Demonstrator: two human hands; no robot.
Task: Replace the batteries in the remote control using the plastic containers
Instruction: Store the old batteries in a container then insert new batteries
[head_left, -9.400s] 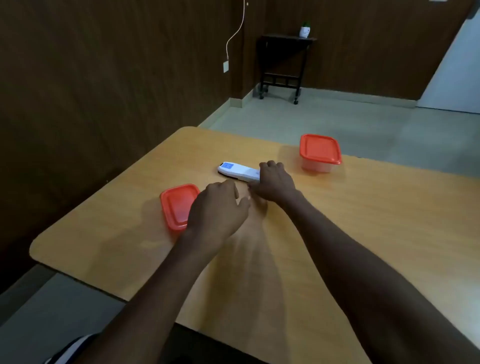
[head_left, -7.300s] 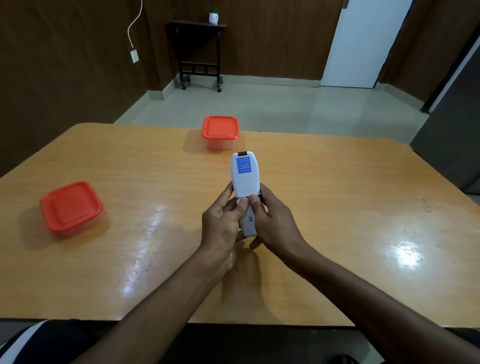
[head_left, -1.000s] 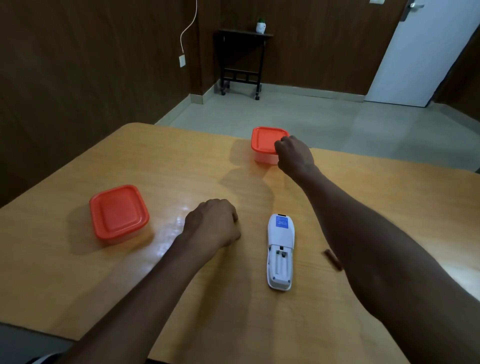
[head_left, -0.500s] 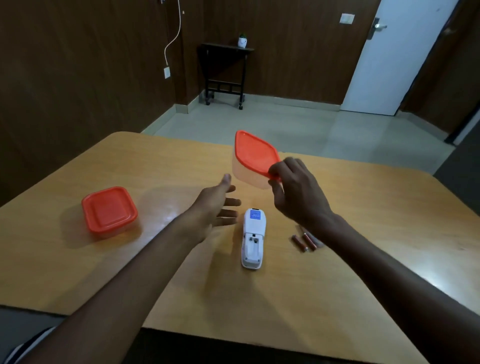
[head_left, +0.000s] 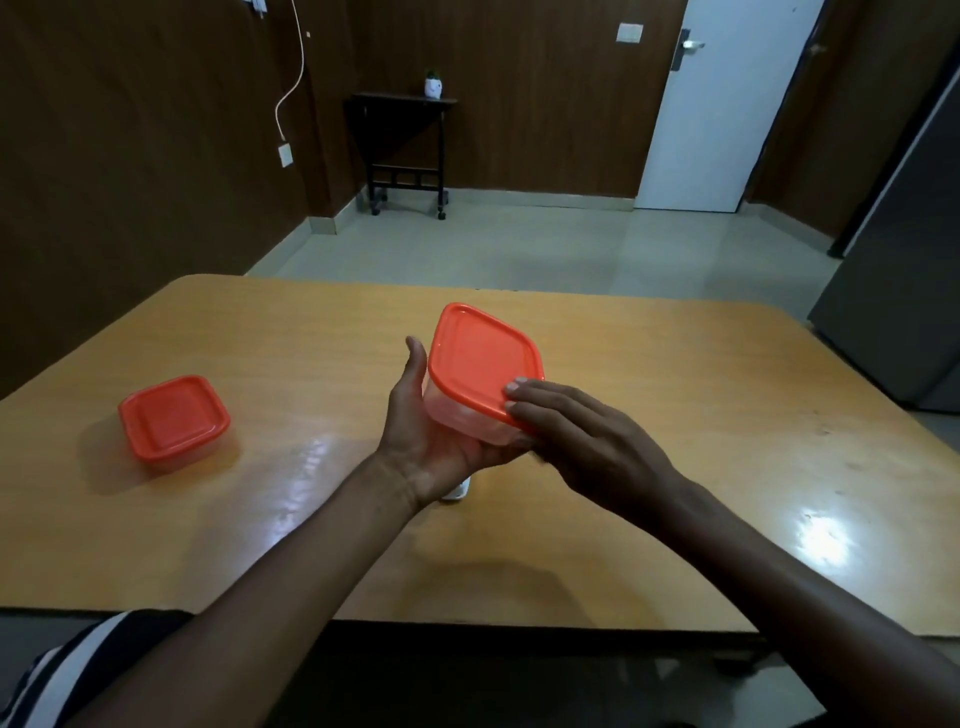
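- Left hand (head_left: 441, 441), palm up and fingers spread, cups the clear base of a container (head_left: 467, 415) from below and from its 9 o'clock side; the thumb stands upright against the wall.
- Right hand (head_left: 582, 441) lies flat, fingers extended, over the container's 4 o'clock corner; its fingertips (head_left: 517, 387) rest on the rim of the orange lid (head_left: 480, 358). How firmly it grips cannot be told.
- Container held above the desk (head_left: 675, 415), tilted so that the lid faces the camera; lid seated on the base. Contents cannot be made out through the wall.
- Second container (head_left: 174, 423), orange lid on, stands on the desk at 9 o'clock from the hands, well apart from them.
- Remote (head_left: 457, 491): only a small white end shows, on the desk directly under the left wrist; the rest is hidden by the hand.
- Desk surface: light wood, glossy, with a bright reflection at 4 o'clock from the hands.
- Background, 12 o'clock: a dark side table (head_left: 402, 150) against the wood-panelled wall, carrying a small white pot (head_left: 434, 85).
- Background, 1 o'clock: a white door (head_left: 727, 114). A white cable (head_left: 291, 83) hangs down the wall at 11 o'clock.
- Striped sleeve (head_left: 67, 670) visible at the lower left corner.
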